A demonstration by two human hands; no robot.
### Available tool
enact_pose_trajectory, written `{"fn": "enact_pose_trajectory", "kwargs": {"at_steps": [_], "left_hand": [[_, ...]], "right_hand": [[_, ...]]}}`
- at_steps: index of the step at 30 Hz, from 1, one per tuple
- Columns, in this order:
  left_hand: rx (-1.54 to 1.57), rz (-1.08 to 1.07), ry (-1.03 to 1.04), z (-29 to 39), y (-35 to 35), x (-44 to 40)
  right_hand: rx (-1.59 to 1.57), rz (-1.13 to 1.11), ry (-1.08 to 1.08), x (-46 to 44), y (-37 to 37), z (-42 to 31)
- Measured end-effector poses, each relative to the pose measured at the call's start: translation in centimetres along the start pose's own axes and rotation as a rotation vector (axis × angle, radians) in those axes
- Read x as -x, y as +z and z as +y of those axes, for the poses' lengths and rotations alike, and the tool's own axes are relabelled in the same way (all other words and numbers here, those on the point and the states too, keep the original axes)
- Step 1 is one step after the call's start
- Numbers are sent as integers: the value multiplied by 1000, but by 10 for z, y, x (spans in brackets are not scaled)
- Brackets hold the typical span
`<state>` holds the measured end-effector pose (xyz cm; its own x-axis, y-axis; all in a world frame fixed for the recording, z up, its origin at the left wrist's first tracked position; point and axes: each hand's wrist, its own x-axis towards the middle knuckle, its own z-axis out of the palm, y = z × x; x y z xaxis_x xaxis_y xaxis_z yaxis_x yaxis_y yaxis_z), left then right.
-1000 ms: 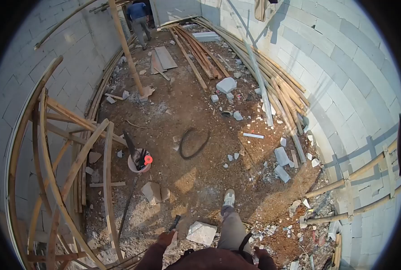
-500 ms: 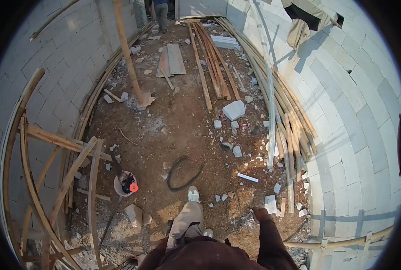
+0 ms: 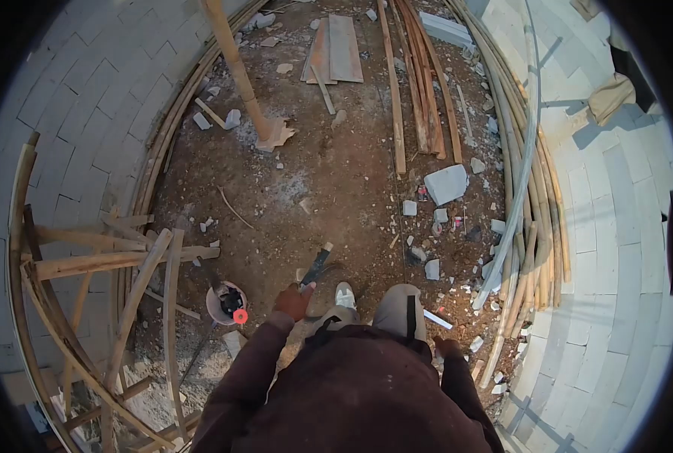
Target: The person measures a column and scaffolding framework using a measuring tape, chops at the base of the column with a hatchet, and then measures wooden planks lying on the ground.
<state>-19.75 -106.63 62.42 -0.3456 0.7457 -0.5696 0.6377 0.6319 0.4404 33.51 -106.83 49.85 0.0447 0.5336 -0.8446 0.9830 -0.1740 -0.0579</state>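
My left hand (image 3: 294,300) is wrapped round a dark, flat-sided tool (image 3: 318,264) with a lighter brown end, held out in front of my legs. To the right of my legs, my right hand (image 3: 447,348) hangs low beside my thigh; its fingers are too small and dim to make out. Left of my left hand stands a pale bucket (image 3: 217,306) with dark items and a round red-orange object (image 3: 240,316) in it. A white strip (image 3: 437,319) lies on the ground near my right hand.
A wooden frame (image 3: 129,317) of leaning poles stands at the left. An upright post (image 3: 238,75) rises ahead. Long timbers (image 3: 425,83) and bamboo poles (image 3: 536,189) lie at the right by the block wall (image 3: 593,302). A white block (image 3: 446,185) and rubble dot the dirt.
The view has moved forward and tilted down. My left hand with the dark tool has come up in front. My right hand has dropped nearer my body. The other person has left the view.
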Motion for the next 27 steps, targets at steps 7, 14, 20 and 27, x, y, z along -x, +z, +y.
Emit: {"fn": "enact_pose_trajectory", "kwargs": {"at_steps": [7, 14, 20, 27], "left_hand": [[432, 100, 380, 203, -162, -119], [151, 100, 333, 287, -192, -276], [3, -65, 430, 347, -232, -354], [296, 154, 220, 417, -315, -514]], "right_hand": [[162, -15, -191, -109, -93, -85], [69, -128, 25, -263, -227, -159], [-121, 10, 92, -344, -480, -301], [-270, 100, -333, -401, -740, -482]]}}
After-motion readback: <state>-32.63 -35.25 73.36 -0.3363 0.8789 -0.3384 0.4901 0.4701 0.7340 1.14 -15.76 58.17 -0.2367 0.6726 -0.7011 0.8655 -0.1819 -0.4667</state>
